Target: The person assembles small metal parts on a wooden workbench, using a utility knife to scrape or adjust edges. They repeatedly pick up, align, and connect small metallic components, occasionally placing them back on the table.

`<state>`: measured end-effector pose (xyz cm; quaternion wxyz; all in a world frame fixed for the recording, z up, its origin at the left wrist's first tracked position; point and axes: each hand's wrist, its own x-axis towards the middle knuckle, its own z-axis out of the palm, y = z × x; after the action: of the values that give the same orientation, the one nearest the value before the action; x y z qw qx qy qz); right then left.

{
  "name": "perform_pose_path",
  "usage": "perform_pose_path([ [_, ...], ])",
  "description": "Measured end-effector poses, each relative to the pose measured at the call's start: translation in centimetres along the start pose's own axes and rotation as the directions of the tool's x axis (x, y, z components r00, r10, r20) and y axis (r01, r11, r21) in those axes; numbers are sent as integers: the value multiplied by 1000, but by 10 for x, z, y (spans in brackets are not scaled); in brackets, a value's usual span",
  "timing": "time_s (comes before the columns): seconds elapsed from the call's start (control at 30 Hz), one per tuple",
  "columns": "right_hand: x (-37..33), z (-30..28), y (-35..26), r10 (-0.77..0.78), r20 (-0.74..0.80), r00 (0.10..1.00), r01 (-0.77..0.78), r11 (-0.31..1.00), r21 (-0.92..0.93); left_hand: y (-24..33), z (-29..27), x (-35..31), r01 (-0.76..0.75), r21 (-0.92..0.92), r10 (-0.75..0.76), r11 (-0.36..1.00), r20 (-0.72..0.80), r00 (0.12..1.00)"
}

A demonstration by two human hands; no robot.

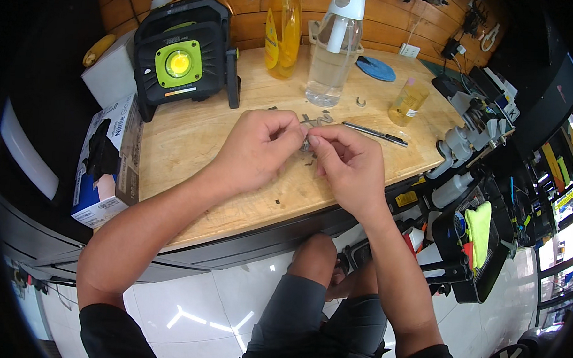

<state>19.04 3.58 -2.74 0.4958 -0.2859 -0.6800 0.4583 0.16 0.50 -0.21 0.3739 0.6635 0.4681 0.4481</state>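
Observation:
Over the wooden worktop, my left hand (262, 146) and my right hand (351, 166) meet fingertip to fingertip. Both are closed in a pinch around a small greyish piece (307, 144), mostly covered by the fingers; its kind cannot be made out. Just beyond the fingertips lie several small grey curved pieces (320, 119). A grey C-shaped bit (361, 102) sits farther back by itself. To the right of these, a dark slim pen-like tool (375, 133) rests on the wood. One tiny dark scrap (277, 201) lies nearer the front edge.
A work lamp (179, 62), lit, stands at the back left beside a glove box (108, 165). Behind my hands are a clear spray bottle (333, 59) and a yellow bottle (282, 35). An amber cup (409, 102) and blue round pad (376, 69) sit right. A tool cart (480, 277) stands beyond the worktop.

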Motion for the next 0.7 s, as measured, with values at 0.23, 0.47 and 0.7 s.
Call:
perform_pose_path([
  [0.23,-2,2,4,-105,-10,994,101,974,-201,2,-4,1,44,-73,-44,996,7,999],
  [0.47,-3,3,1,-80,-1,997,79,980,-181,1,-1,-1,60,-90,-58,994,31,998],
  [0.7,0,2,5,-86,-7,996,84,983,-165,-2,-3,1,59,-55,-53,997,97,994],
])
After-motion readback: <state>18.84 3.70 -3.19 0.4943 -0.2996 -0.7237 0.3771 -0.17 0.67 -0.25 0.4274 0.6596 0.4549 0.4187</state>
